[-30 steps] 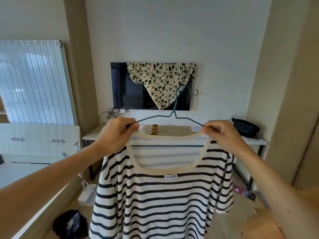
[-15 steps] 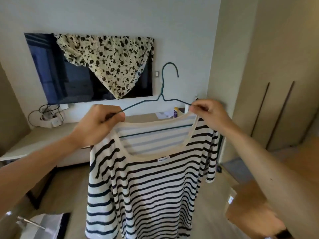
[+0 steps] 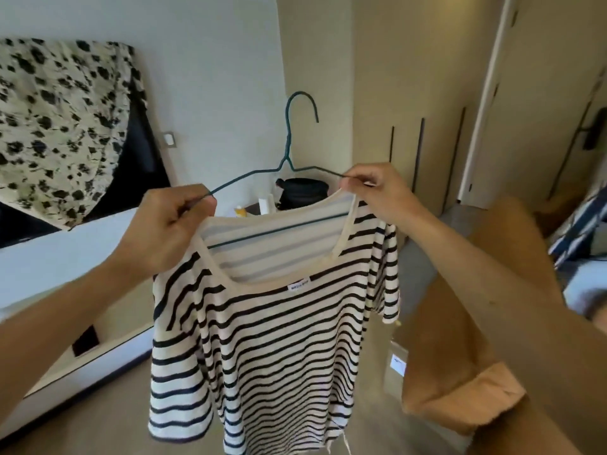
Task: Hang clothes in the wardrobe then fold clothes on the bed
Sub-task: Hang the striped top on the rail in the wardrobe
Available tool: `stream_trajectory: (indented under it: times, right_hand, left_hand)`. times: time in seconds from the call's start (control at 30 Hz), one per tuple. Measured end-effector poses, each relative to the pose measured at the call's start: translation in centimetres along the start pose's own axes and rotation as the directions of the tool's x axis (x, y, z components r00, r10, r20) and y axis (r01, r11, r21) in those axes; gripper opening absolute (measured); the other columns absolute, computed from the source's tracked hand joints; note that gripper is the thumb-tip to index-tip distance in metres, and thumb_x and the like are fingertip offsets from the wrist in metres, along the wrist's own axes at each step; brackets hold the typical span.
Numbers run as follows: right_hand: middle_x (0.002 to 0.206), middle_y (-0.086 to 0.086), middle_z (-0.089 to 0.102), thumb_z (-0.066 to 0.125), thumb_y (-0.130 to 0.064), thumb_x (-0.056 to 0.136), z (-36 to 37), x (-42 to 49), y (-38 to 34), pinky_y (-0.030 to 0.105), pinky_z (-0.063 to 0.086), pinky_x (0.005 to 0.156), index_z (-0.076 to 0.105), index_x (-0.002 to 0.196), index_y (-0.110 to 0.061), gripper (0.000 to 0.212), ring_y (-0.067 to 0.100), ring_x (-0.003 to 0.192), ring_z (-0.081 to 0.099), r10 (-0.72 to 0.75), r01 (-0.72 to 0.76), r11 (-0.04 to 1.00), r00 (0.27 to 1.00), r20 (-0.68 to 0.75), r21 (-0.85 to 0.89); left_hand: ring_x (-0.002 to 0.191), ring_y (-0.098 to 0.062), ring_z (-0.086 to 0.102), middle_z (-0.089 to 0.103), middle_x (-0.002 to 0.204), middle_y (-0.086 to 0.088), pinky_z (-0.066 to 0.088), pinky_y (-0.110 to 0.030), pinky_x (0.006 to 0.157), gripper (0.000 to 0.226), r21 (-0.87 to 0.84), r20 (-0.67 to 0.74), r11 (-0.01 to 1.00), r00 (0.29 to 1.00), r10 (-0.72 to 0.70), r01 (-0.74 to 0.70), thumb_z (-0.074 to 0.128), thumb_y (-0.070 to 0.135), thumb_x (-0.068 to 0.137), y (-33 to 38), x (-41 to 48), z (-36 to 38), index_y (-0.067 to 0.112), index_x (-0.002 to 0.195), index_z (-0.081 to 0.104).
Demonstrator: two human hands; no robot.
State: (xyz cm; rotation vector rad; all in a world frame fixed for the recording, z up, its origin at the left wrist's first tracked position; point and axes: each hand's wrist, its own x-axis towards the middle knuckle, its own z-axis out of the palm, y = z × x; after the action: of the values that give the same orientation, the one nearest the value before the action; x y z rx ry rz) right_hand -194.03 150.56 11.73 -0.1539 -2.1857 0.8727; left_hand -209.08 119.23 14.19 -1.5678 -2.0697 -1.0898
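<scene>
I see my left hand point(image 3: 164, 228) clenched around the left end of the green wire hanger point(image 3: 288, 142), with the shirt's shoulder bunched under the same fingers. My right hand point(image 3: 377, 192) pinches the right end of the wire together with the edge of the neckline. The striped shirt point(image 3: 262, 339) is on the hanger, held up in the air between both hands and hanging straight down in front of me. The hanger's lower bar shows through the open neck. The hook stands upright above the shirt, catching on nothing, against a pale wall. To the left, a floral cloth point(image 3: 56, 126) is draped over a dark wall screen point(image 3: 138, 165), and a small switch point(image 3: 169, 139) sits on the wall just beside it. Below them runs a white table point(image 3: 65, 251). At its far end, just behind the neckline, stand a black bag point(image 3: 302, 192) and a white bottle point(image 3: 266, 205), both partly hidden by the shirt. The wardrobe doors point(image 3: 407, 142), closed, with dark upright handles, are beyond my right hand. A tan garment point(image 3: 460, 323) with a turned-up cuff fills the space under my right forearm, blocking my view of the floor there. I cannot tell whether it hangs from the arm. A white door frame point(image 3: 486, 93) and blue striped fabric point(image 3: 578, 231) lie at the far right.
</scene>
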Motion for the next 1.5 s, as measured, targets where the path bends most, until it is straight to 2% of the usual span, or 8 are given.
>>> stream_trajectory:
  times: [0.33, 0.6, 0.77, 0.9, 1.17, 1.3, 1.4, 1.5]
  right_hand:
    - [0.091, 0.002, 0.074, 0.064, -0.02, 0.097, -1.6, 15.5, 13.2, 0.03, 0.049, 0.081, 0.077, 0.097, -0.009, 0.017, 0.018, 0.087, 0.066, 0.01, -0.026, 0.996, 0.984, -0.177, -0.088]
    - [0.141, 0.002, 0.049, 0.068, -0.031, 0.093, -4.5, 23.4, 22.9, 0.03, 0.039, 0.109, 0.05, 0.141, -0.019, 0.052, 0.015, 0.128, 0.047, 0.236, -0.307, 0.943, 0.887, -0.396, -0.125]
    - [0.133, 0.001, 0.051, 0.068, -0.027, 0.094, -4.2, 26.9, 30.6, 0.025, 0.04, 0.092, 0.05, 0.139, -0.018, 0.049, 0.013, 0.117, 0.051, 0.337, -0.404, 0.911, 0.841, -0.423, -0.078]
    - [0.126, -0.002, 0.054, 0.069, -0.028, 0.094, -4.9, 31.3, 36.9, 0.036, 0.048, 0.101, 0.051, 0.139, -0.021, 0.05, 0.019, 0.118, 0.056, 0.495, -0.51, 0.859, 0.81, -0.315, 0.041]
    - [0.119, 0.005, 0.066, 0.069, -0.029, 0.094, -12.1, 37.8, 48.8, 0.038, 0.051, 0.096, 0.054, 0.133, -0.022, 0.042, 0.019, 0.109, 0.066, 0.668, -0.635, 0.741, 0.665, -0.336, 0.218]
    - [0.114, 0.005, 0.069, 0.069, -0.029, 0.094, -16.1, 40.6, 54.6, 0.042, 0.051, 0.101, 0.057, 0.129, -0.021, 0.038, 0.019, 0.107, 0.068, 0.685, -0.638, 0.723, 0.616, -0.389, 0.264]
    - [0.116, 0.005, 0.068, 0.067, -0.029, 0.095, -19.0, 42.8, 59.4, 0.036, 0.053, 0.096, 0.056, 0.13, -0.021, 0.038, 0.017, 0.107, 0.068, 0.684, -0.638, 0.725, 0.624, -0.378, 0.258]
    - [0.117, 0.007, 0.067, 0.065, -0.028, 0.097, -22.4, 45.6, 64.3, 0.036, 0.055, 0.094, 0.057, 0.129, -0.019, 0.034, 0.018, 0.105, 0.069, 0.658, -0.608, 0.75, 0.649, -0.382, 0.261]
  left_hand:
    - [0.056, -0.011, 0.033, 0.045, 0.065, -0.016, 0.029, -0.027, 0.054, 0.037, -0.037, -0.022, 0.999, 0.999, 0.025, -0.026, 0.046, 0.03, 0.101, -9.8, 18.2, 10.1, 0.007, 0.072, 0.052]
    - [0.061, -0.029, 0.04, 0.052, 0.071, -0.017, 0.03, -0.032, 0.055, 0.033, -0.211, -0.02, 0.977, 1.0, -0.003, -0.001, 0.051, 0.022, 0.102, -14.6, 32.4, 19.8, 0.007, 0.073, 0.055]
    - [0.061, -0.013, 0.041, 0.052, 0.068, -0.009, 0.032, -0.028, 0.059, 0.03, -0.394, 0.048, 0.919, 0.999, -0.01, 0.028, 0.053, 0.016, 0.099, -17.1, 40.8, 28.5, 0.01, 0.069, 0.057]
    - [0.064, -0.008, 0.049, 0.055, 0.064, 0.012, 0.036, -0.03, 0.068, 0.036, -0.56, 0.168, 0.824, 0.986, 0.017, 0.081, 0.057, 0.014, 0.098, -19.7, 48.3, 35.5, 0.02, 0.063, 0.06]
    - [0.067, -0.008, 0.049, 0.054, 0.065, 0.008, 0.035, -0.031, 0.072, 0.042, -0.705, 0.321, 0.69, 0.942, 0.1, 0.167, 0.054, 0.017, 0.102, -21.2, 63.1, 48.4, 0.022, 0.061, 0.057]
    - [0.07, -0.004, 0.05, 0.055, 0.074, -0.006, 0.038, -0.015, 0.072, 0.039, -0.758, 0.297, 0.631, 0.948, 0.111, 0.163, 0.052, 0.016, 0.104, -20.5, 69.3, 54.6, 0.012, 0.065, 0.053]
    - [0.074, -0.012, 0.05, 0.052, 0.075, -0.017, 0.035, -0.026, 0.074, 0.044, -0.763, 0.3, 0.629, 0.944, 0.135, 0.152, 0.053, 0.021, 0.103, -20.2, 73.8, 60.0, 0.016, 0.06, 0.049]
    - [0.069, -0.02, 0.042, 0.042, 0.065, -0.005, 0.033, -0.034, 0.073, 0.04, -0.769, 0.299, 0.617, 0.948, 0.111, 0.17, 0.054, 0.021, 0.102, -19.9, 78.4, 65.4, 0.018, 0.062, 0.057]
